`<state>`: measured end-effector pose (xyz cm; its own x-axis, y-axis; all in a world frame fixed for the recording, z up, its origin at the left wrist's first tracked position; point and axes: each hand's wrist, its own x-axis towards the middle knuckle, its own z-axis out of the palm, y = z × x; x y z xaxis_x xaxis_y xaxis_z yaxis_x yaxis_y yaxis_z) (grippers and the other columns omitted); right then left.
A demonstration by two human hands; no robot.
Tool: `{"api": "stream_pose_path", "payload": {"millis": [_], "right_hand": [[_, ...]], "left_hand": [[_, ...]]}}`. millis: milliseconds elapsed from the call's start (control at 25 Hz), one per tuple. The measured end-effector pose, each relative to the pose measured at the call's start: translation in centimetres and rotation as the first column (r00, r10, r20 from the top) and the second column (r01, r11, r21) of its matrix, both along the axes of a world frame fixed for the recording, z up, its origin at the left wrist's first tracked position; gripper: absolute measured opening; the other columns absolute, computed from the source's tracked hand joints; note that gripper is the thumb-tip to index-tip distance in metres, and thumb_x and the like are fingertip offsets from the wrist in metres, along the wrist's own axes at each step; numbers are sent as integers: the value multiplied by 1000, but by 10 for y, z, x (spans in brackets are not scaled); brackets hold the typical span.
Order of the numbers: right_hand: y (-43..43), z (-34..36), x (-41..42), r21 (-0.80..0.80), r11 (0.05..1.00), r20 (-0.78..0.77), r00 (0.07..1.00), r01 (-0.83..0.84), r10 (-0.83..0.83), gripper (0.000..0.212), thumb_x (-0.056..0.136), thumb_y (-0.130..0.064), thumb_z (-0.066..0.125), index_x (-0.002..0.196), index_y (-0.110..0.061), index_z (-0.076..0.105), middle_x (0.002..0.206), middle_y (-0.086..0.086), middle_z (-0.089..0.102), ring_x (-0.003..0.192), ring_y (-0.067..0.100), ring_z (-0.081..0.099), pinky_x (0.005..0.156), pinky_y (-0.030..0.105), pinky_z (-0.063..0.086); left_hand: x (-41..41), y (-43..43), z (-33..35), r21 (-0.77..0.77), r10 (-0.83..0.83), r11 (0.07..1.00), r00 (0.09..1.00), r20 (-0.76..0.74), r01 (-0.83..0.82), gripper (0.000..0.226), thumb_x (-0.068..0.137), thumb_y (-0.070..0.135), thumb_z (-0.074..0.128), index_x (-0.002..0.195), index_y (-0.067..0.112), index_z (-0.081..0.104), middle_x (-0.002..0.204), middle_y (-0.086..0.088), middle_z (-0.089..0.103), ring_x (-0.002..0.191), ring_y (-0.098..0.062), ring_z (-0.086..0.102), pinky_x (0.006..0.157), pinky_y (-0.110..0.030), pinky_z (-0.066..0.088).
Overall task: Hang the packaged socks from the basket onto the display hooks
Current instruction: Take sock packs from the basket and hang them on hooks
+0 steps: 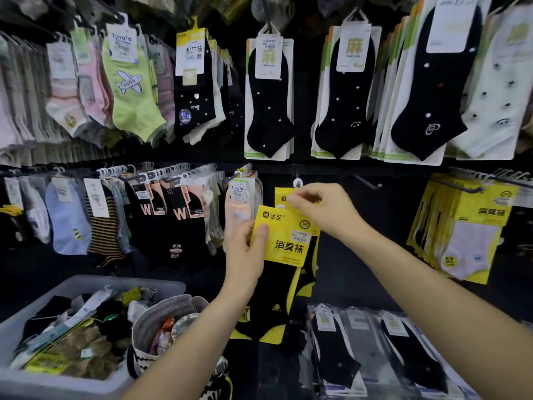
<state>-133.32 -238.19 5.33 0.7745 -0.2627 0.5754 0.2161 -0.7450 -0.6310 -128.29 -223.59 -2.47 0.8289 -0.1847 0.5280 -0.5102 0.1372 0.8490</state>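
Pinching the left edge of a yellow-carded pack of black socks (pixel 284 243), the person's left hand (pixel 245 252) keeps its grip clenched on the card, thumb on the front. The right hand (pixel 323 209) grasps the top of a second yellow pack (pixel 284 197) just behind the first, at its white plastic hanger (pixel 297 183) by the dark display rail. A grey plastic basket (pixel 86 284) of mixed sock packs sits at lower left.
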Motion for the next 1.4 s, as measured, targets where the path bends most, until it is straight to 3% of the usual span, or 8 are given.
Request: {"api": "stream_pose_path", "payload": {"millis": [120,360,480,640,840,1040,1240,1400], "right_hand": [[-7,2,-4,34,999,-105,994,-28,31,10,86,-25,64,78,-22,69,80,-7,65,79,9,60,70,26,50],[-23,17,8,-90,985,-49,987,146,-150,13,92,-23,54,81,-22,61,78,-11,56,74,5,51,60,21,37],[-24,28,23,-76,979,-21,981,191,-193,12,92,-24,53,81,-23,59,77,-14,54,77,6,51,59,19,37],[-23,25,42,-40,973,-35,973,226,-228,13,90,-28,57,78,-25,61,76,-14,57,77,8,55,66,28,48],[-25,16,44,34,978,16,979,204,-205,6,87,-24,61,83,-23,66,78,-14,58,75,2,54,63,16,42],[-34,-31,-3,168,975,153,973,147,-173,10,86,-19,62,93,-26,61,88,-12,60,77,-3,54,65,3,40],[-27,-174,-65,177,976,-180,979,129,-97,16,86,-16,63,82,-31,58,78,-13,60,71,1,55,64,6,41],[1,-304,-103,267,954,-529,848,139,25,3,88,-12,62,86,-15,61,81,1,62,77,16,57,73,26,47]], "left_hand": [[-7,-16,-1,17,-39,999,999,-12,40,15,96,22,50,89,17,62,80,4,67,70,-7,62,63,-28,51],[2,-38,11,29,-13,999,997,-78,15,22,95,22,52,97,2,60,96,-22,66,85,-30,63,79,-50,51],[12,-46,20,-9,17,1000,987,-159,-19,15,94,23,54,99,9,58,101,-16,67,95,-29,64,84,-45,53],[28,-50,18,25,59,998,968,-245,-54,23,93,28,54,98,6,62,95,-10,68,85,-19,63,69,-28,51],[41,-48,2,70,54,997,922,-384,-30,23,89,27,61,91,5,61,91,-11,66,89,-24,62,85,-41,51],[32,-21,-34,181,4,980,904,-427,81,28,88,28,63,105,7,55,92,1,57,81,-11,56,74,-29,49],[-11,16,-144,382,98,915,850,-518,127,17,91,23,59,103,11,57,93,3,58,79,-8,54,69,-23,47],[-58,52,-252,515,224,827,708,-669,225,5,93,16,55,92,12,57,81,-1,54,74,-16,51,71,-33,47]]}}
